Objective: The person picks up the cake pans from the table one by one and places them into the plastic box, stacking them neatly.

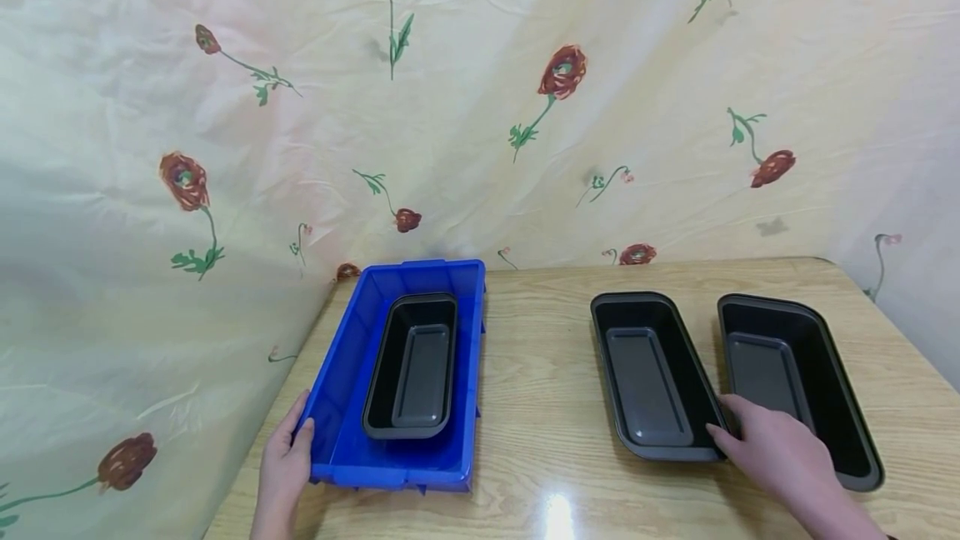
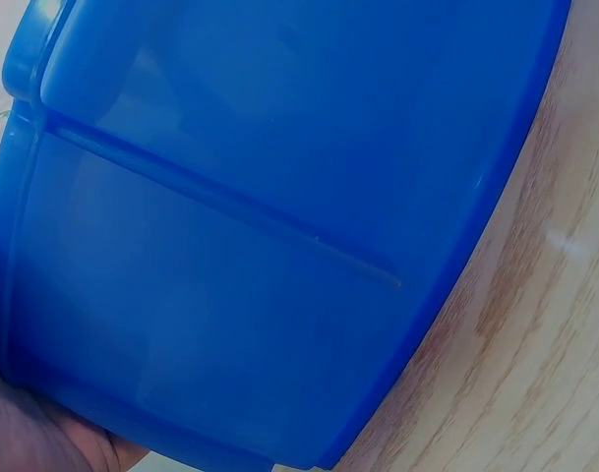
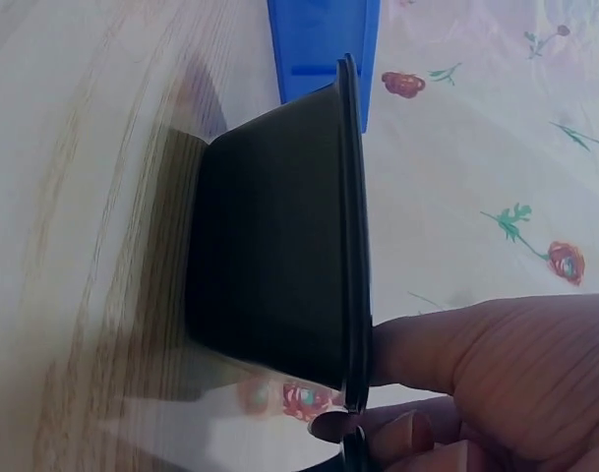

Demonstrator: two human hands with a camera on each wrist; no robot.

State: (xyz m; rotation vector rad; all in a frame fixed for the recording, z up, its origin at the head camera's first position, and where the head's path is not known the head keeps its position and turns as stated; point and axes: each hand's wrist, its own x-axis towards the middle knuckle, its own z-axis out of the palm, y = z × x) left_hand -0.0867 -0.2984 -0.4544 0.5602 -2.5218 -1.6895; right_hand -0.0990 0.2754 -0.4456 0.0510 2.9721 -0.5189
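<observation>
My left hand [image 1: 285, 458] grips the left rim of a blue plastic bin [image 1: 341, 415] near its front corner. The left wrist view shows the bin's outer wall [image 2: 230, 295] and part of that hand [image 2: 43, 433] at its edge. Inside the bin sits a dark loaf pan [image 1: 423, 377]. On the table to the right stands a second loaf pan [image 1: 648, 386]. My right hand [image 1: 780, 450] pinches its rim at the front right corner, thumb on one side and fingers on the other, as the right wrist view confirms.
A third loaf pan [image 1: 832, 398] stands at the far right, partly behind my right hand. Everything rests on a wood-grain table [image 1: 536, 373]. A flower-printed cloth [image 1: 465, 107] hangs along the table's back and left sides.
</observation>
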